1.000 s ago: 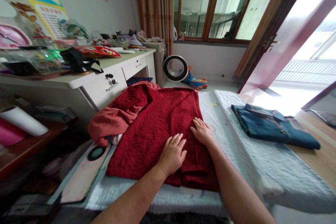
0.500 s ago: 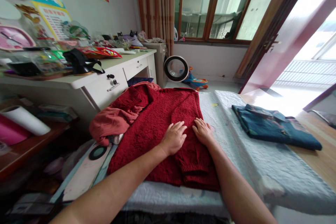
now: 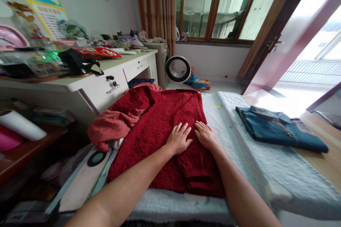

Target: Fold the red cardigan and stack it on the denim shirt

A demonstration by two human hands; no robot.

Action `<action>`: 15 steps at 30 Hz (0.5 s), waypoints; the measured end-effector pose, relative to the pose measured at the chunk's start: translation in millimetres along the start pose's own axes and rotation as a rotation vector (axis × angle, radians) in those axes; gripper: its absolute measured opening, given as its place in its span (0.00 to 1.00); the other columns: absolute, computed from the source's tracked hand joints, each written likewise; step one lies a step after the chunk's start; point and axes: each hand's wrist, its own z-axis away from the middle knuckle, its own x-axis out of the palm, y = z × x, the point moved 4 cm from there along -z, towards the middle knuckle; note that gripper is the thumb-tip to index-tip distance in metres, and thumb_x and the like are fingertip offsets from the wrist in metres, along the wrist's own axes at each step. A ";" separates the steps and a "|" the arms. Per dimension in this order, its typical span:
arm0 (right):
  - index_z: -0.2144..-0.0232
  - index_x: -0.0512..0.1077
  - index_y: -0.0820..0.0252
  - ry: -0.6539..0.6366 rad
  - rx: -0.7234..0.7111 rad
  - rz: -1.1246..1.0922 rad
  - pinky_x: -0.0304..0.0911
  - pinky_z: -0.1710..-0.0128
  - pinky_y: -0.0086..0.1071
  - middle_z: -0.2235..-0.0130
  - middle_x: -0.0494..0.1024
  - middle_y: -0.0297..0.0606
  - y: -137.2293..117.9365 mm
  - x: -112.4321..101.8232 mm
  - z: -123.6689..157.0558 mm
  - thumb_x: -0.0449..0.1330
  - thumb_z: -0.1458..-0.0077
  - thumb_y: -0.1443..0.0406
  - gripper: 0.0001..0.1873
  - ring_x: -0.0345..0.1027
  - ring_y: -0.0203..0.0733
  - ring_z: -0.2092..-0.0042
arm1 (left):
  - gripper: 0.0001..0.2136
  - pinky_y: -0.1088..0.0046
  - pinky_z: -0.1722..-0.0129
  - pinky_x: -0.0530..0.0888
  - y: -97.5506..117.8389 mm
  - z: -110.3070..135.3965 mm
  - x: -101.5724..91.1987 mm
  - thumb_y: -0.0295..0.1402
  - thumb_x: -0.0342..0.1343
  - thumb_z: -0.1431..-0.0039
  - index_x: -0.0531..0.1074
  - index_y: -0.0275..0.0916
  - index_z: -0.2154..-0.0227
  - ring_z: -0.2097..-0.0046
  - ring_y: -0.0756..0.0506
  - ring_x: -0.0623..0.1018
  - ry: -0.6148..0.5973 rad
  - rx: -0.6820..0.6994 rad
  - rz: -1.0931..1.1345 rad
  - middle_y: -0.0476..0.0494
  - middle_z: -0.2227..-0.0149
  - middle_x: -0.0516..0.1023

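Observation:
A dark red textured long-sleeved top (image 3: 149,138) lies spread on a pale blue padded cloth (image 3: 239,159). One of its sleeves is folded in over the body, with the cuff toward me; the other sleeve stretches out to the far left. My left hand (image 3: 179,139) rests flat on the top, fingers spread, beside the folded sleeve. Against the right edge of the garment lies my right hand (image 3: 206,134), palm down with fingers stretched out. Neither hand grips the fabric.
A salmon-coloured garment (image 3: 106,127) is bunched at the left, partly under the top. Folded blue denim clothing (image 3: 279,127) lies at the right. A white desk (image 3: 93,92) with cluttered items stands left. Behind are a washing machine's open round door (image 3: 178,69) and a blue-orange ride-on toy (image 3: 199,82).
My left hand has shifted slightly right and its thumb now sticks out more. The right hand stays at nearly the same spot. The view has moved a little.

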 end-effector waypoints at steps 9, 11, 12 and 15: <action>0.35 0.55 0.61 -0.044 0.153 0.051 0.41 0.35 0.45 0.31 0.51 0.44 0.6 -0.1 1.3 0.45 0.36 0.53 0.32 0.41 0.47 0.31 | 0.31 0.52 0.35 0.50 -1.2 2.4 1.0 0.53 0.47 0.39 0.55 0.49 0.35 0.32 0.33 0.51 0.026 -0.081 -0.030 0.41 0.31 0.50; 0.35 0.54 0.61 -0.048 0.175 0.062 0.41 0.35 0.47 0.31 0.49 0.44 0.5 -0.2 1.6 0.45 0.36 0.50 0.33 0.40 0.49 0.31 | 0.32 0.53 0.35 0.50 -1.1 3.0 0.5 0.53 0.48 0.39 0.55 0.49 0.35 0.32 0.33 0.51 0.031 -0.082 -0.029 0.41 0.31 0.50; 0.35 0.54 0.60 -0.049 0.185 0.068 0.41 0.35 0.47 0.31 0.49 0.45 0.4 -0.4 1.7 0.45 0.36 0.49 0.34 0.40 0.49 0.31 | 0.32 0.53 0.35 0.50 -1.1 3.2 0.3 0.53 0.48 0.39 0.55 0.49 0.35 0.32 0.33 0.51 0.033 -0.083 -0.030 0.41 0.31 0.50; 0.34 0.53 0.61 -0.051 0.228 0.084 0.39 0.35 0.48 0.31 0.47 0.47 0.4 -1.8 2.5 0.45 0.37 0.47 0.37 0.38 0.50 0.31 | 0.32 0.54 0.35 0.50 -1.6 3.9 0.1 0.53 0.48 0.39 0.54 0.49 0.35 0.32 0.34 0.51 0.036 -0.089 -0.027 0.40 0.31 0.51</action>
